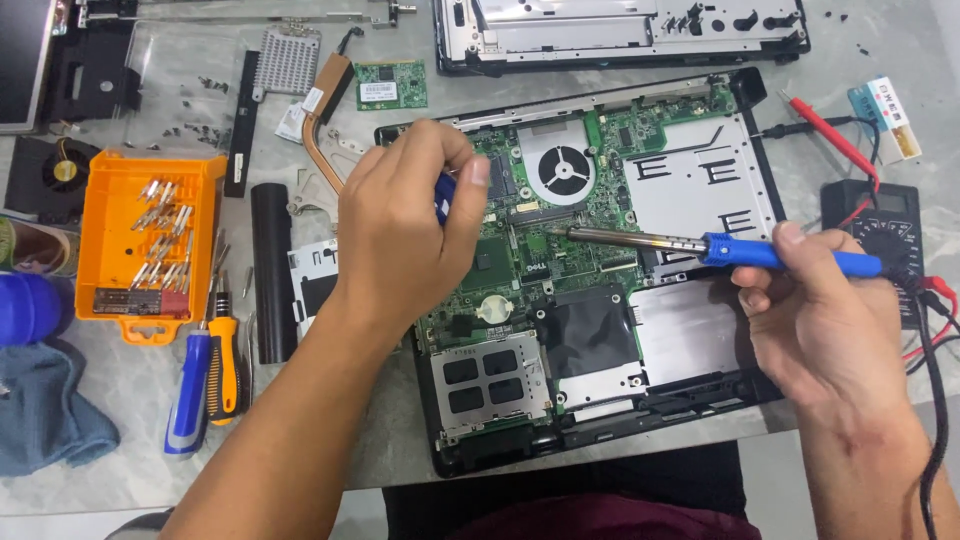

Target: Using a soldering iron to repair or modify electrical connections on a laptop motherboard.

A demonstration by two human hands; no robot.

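An opened laptop base [700, 390] lies in front of me with its green circuit board [560, 215] and round fan [562, 172] exposed. My right hand [825, 320] grips a blue-handled soldering iron [790, 258]; its metal tip points left and rests over the middle of the board. My left hand [405, 225] hovers over the board's left side, fingers closed around a small dark blue object [445, 195] that is mostly hidden.
An orange bit box [145, 240] stands at left, with two screwdrivers [210, 370], a black cylinder [272, 270] and a blue cloth [45, 405] near it. A multimeter [885, 235] with red probes sits at right. Another laptop shell [620, 35], a heatsink [290, 60] and a small card [390, 85] lie behind.
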